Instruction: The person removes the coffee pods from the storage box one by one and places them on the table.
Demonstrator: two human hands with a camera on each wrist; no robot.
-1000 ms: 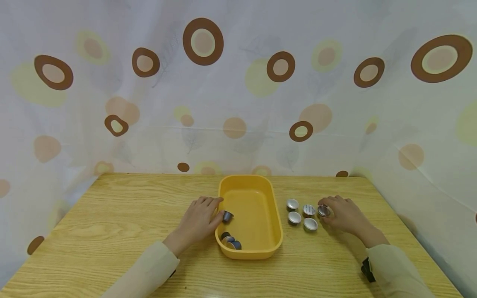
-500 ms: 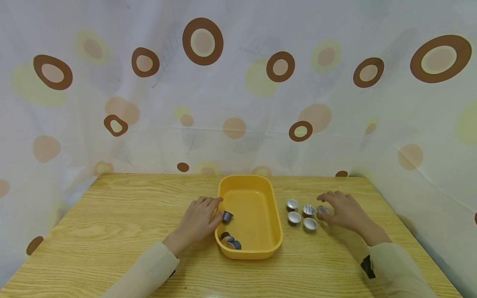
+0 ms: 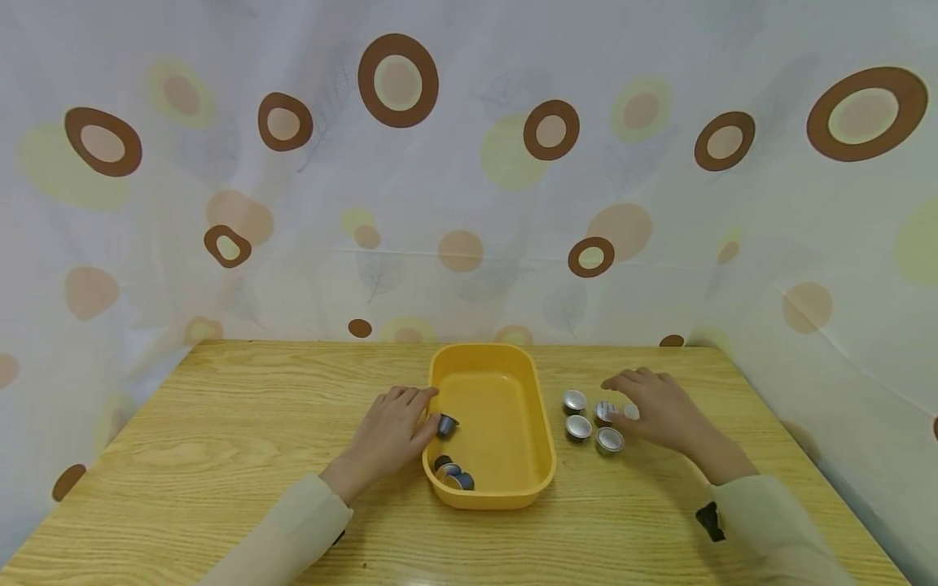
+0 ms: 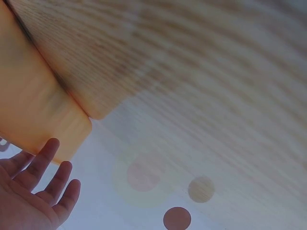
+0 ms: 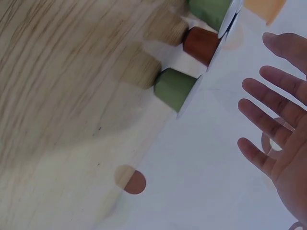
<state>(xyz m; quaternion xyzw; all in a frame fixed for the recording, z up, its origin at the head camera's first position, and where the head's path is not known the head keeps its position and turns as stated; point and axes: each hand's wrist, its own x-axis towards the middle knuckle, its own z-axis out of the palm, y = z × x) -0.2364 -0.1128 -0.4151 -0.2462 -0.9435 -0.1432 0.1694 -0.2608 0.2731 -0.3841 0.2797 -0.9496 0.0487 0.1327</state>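
Observation:
Coffee capsules [image 3: 575, 401] with silver foil lids up stand in a small group on the table. Over the right side of that group hovers my right hand [image 3: 655, 409], its fingers spread and holding nothing; the thumb overlaps a capsule in the head view. The right wrist view shows green capsules [image 5: 175, 91] and a brown-orange capsule [image 5: 200, 45] from the side, apart from the straight fingers. My left hand [image 3: 388, 431] rests at the left rim of a yellow tray [image 3: 545, 431], thumb and index fingertip over the edge. A grey-blue capsule [image 3: 446, 426] lies inside beside the thumb.
More dark and blue capsules [image 3: 460, 480] are bunched in the tray's near left corner. The wood-grain table [image 3: 220, 439] runs back to a patterned curtain [image 3: 469, 203], which also hangs along both sides.
My right hand has lifted off the rightmost capsule, let it go, and shifted left toward the middle of the group. My left hand and the tray have stayed put.

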